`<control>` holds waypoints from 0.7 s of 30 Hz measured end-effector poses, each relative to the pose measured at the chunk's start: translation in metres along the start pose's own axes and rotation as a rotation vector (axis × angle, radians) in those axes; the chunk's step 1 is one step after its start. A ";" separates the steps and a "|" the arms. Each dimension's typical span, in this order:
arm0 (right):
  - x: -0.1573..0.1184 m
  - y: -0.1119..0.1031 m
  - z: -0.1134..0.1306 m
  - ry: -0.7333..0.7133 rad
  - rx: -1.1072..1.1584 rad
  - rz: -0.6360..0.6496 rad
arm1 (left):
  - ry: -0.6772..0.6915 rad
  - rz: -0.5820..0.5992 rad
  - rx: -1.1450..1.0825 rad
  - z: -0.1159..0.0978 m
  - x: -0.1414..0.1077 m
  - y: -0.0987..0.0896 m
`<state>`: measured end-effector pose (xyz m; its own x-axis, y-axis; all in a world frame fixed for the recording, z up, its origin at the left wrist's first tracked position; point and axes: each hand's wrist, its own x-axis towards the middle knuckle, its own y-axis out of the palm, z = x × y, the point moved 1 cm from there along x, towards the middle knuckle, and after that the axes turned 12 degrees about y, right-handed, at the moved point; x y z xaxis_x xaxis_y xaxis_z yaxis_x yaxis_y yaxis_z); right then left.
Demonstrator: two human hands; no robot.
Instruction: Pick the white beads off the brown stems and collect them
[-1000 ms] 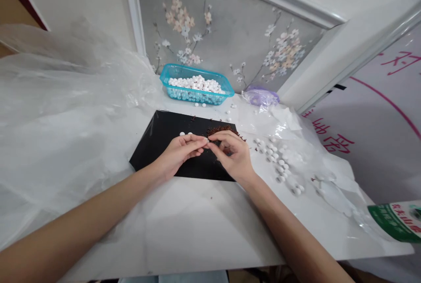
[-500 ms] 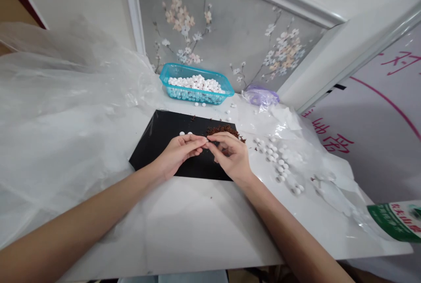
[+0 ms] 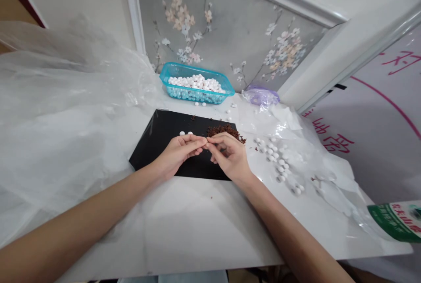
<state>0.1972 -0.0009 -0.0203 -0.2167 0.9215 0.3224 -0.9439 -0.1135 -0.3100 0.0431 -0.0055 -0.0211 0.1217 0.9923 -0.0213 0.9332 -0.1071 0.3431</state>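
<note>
White bench (image 3: 184,226) carrying a black sheet (image 3: 154,143). Brown crumbs (image 3: 225,131) heaped at the sheet's far edge; two white beads (image 3: 185,133) lie apart, left of them. Left hand (image 3: 179,153) and right hand (image 3: 228,156) sit over the sheet, just below the crumbs, pinched together, fingertips (image 3: 201,141) touching; anything held is too small to tell.

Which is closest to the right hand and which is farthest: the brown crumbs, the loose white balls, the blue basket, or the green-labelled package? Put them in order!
Nearest first from the right hand:
1. Brown crumbs: just above the fingers.
2. Loose white balls: to its right, on the plastic sheet.
3. Turquoise basket: farther ahead, by the wall.
4. Green-labelled package: far off at the right edge.
</note>
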 end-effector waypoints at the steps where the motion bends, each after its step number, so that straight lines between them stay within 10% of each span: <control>1: 0.000 0.000 0.000 0.008 0.008 0.007 | 0.001 0.002 -0.003 0.000 0.000 0.000; 10: 0.007 -0.010 0.003 0.178 0.142 0.074 | -0.016 0.039 0.027 -0.001 0.001 -0.001; 16: 0.019 -0.029 0.004 0.587 0.949 0.183 | -0.031 -0.010 -0.078 -0.004 0.005 -0.005; 21: 0.021 -0.030 0.002 0.647 1.197 0.303 | -0.043 -0.028 -0.114 -0.009 0.007 -0.011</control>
<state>0.2205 0.0209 -0.0028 -0.6062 0.7731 -0.1864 -0.5895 -0.2795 0.7579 0.0310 0.0036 -0.0160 0.1126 0.9910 -0.0722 0.8923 -0.0689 0.4462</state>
